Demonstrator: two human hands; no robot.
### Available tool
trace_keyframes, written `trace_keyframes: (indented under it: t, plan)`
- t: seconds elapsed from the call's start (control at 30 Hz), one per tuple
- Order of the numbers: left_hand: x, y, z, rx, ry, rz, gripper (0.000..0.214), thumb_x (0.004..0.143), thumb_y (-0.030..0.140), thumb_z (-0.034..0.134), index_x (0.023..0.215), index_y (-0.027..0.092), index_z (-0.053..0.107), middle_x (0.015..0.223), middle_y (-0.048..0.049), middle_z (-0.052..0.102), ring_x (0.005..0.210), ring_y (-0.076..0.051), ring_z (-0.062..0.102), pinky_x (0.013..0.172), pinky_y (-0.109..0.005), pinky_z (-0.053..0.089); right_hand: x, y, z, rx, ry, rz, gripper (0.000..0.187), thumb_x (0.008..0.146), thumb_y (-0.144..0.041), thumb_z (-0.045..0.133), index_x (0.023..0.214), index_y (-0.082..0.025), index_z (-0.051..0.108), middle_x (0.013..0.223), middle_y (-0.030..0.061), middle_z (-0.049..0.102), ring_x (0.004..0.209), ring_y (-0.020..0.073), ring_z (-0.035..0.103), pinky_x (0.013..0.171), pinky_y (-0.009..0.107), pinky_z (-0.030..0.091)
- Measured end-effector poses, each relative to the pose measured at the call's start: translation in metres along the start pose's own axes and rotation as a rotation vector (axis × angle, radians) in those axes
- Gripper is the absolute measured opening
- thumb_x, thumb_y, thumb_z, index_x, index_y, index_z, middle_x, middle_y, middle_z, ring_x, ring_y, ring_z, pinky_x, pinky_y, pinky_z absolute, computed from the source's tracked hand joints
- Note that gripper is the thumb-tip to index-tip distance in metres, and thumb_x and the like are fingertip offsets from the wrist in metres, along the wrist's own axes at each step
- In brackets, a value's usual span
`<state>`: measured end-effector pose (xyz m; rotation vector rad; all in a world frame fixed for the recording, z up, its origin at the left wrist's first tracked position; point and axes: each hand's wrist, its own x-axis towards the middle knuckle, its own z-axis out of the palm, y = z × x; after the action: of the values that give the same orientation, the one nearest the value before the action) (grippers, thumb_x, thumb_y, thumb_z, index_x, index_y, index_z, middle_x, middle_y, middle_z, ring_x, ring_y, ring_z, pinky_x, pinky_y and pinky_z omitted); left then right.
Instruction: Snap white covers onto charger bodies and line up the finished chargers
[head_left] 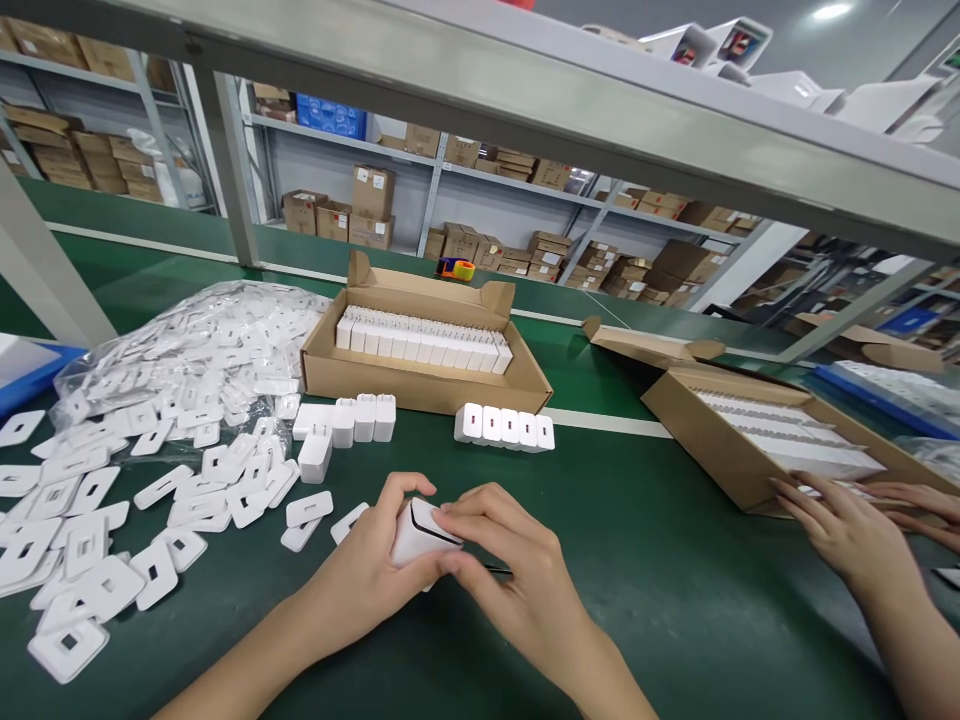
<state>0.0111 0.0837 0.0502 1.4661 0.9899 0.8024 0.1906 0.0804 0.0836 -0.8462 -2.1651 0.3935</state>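
My left hand [360,580] is closed around a white charger housing [409,540] above the green table. A white cover plate [426,515] lies over the housing's end, with a dark gap along its edge. My right hand [525,565] pinches this plate with thumb and fingers. A thin dark piece shows under the right fingers; I cannot make out what it is. Beyond my hands stand a row of chargers with slotted ends [510,428] and several chargers with metal prongs [315,455]. Loose cover plates [307,508] lie left of my hands.
A clear plastic bag of cover plates [225,330] spills across the left. An open cardboard box [420,390] behind holds rows of chargers. At right, another person's hands [847,530] reach into a second box [705,450]. A metal beam [480,90] crosses overhead.
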Motion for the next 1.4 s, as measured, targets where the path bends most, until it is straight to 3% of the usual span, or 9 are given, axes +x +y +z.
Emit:
trace_keyframes:
  t: [0.2,0.37,0.57,0.67,0.8,1.03,1.2,1.33,1.4]
  plan:
    - [0.002,-0.001,0.003,-0.089,0.006,0.018,0.024,0.088,0.039,0.055,0.1,0.026,0.039,0.078,0.0048,0.05,0.072,-0.017,0.05,0.067,-0.028,0.04,-0.018,-0.01,0.02,-0.137,-0.14,0.146,0.085,0.065,-0.024,0.085,0.135,-0.019,0.038,0.116,0.0111,0.052,0.107,0.026,0.052,0.084,0.038,0.055]
    - [0.003,-0.001,0.004,-0.168,0.002,0.034,0.031,0.087,0.05,0.057,0.095,0.024,0.041,0.075,0.0051,0.048,0.068,-0.015,0.05,0.062,-0.027,0.039,-0.023,-0.007,0.038,-0.171,0.053,0.156,0.053,0.081,-0.01,0.06,0.129,-0.02,0.04,0.112,0.0107,0.051,0.102,0.0221,0.055,0.08,0.035,0.055]
    - [0.0,0.0,0.002,-0.286,-0.049,0.049,0.036,0.087,0.054,0.057,0.097,0.024,0.04,0.077,0.0043,0.05,0.068,-0.016,0.054,0.061,-0.026,0.043,-0.016,-0.002,0.034,-0.209,0.149,-0.004,0.047,0.082,-0.02,0.064,0.124,-0.017,0.043,0.107,0.0109,0.057,0.099,0.0225,0.057,0.077,0.034,0.055]
    - [0.001,-0.001,-0.002,-0.12,-0.044,0.14,0.034,0.089,0.056,0.052,0.103,0.025,0.046,0.092,-0.0002,0.052,0.078,-0.018,0.054,0.067,-0.029,0.042,-0.016,0.0,0.026,-0.22,0.154,-0.013,0.043,0.081,-0.022,0.064,0.119,-0.017,0.046,0.099,0.0089,0.059,0.088,0.0207,0.058,0.069,0.032,0.053]
    - [0.0,0.005,-0.007,0.114,-0.089,0.316,0.053,0.079,0.049,0.07,0.122,0.029,0.046,0.12,-0.0046,0.049,0.101,-0.026,0.054,0.083,-0.034,0.043,-0.019,0.002,0.009,-0.146,0.065,0.065,0.041,0.078,-0.028,0.067,0.114,-0.019,0.049,0.092,0.0057,0.056,0.079,0.0184,0.056,0.06,0.029,0.049]
    - [-0.006,0.017,-0.009,0.156,-0.1,0.309,0.039,0.08,0.03,0.07,0.116,0.027,0.054,0.113,-0.0036,0.059,0.101,-0.025,0.058,0.085,-0.034,0.044,-0.018,0.001,-0.008,-0.108,-0.055,0.073,0.043,0.078,-0.026,0.068,0.116,-0.022,0.049,0.091,0.0038,0.057,0.079,0.0181,0.055,0.061,0.028,0.048]
    - [-0.001,0.01,-0.008,0.122,-0.01,0.257,0.033,0.08,0.038,0.067,0.108,0.023,0.058,0.099,-0.0029,0.063,0.092,-0.024,0.059,0.079,-0.033,0.045,-0.012,-0.002,-0.008,0.107,-0.193,0.416,0.042,0.082,-0.034,0.069,0.12,-0.029,0.051,0.105,0.0033,0.059,0.092,0.0187,0.058,0.074,0.03,0.051]
    - [0.001,0.01,-0.007,0.052,-0.067,0.144,0.024,0.083,0.034,0.063,0.103,0.022,0.058,0.095,-0.003,0.063,0.092,-0.024,0.059,0.082,-0.034,0.046,-0.006,0.002,-0.005,0.653,-0.192,0.726,0.034,0.087,-0.053,0.057,0.097,-0.02,0.056,0.086,0.0018,0.059,0.075,0.0136,0.059,0.066,0.026,0.051]
    - [0.001,0.01,-0.006,0.078,-0.114,0.119,0.024,0.082,0.029,0.062,0.106,0.024,0.059,0.098,-0.0021,0.062,0.091,-0.022,0.058,0.081,-0.033,0.047,-0.004,0.006,-0.004,0.768,-0.149,0.817,0.034,0.086,-0.052,0.059,0.088,-0.018,0.054,0.078,-0.0006,0.057,0.068,0.0102,0.056,0.061,0.021,0.049]
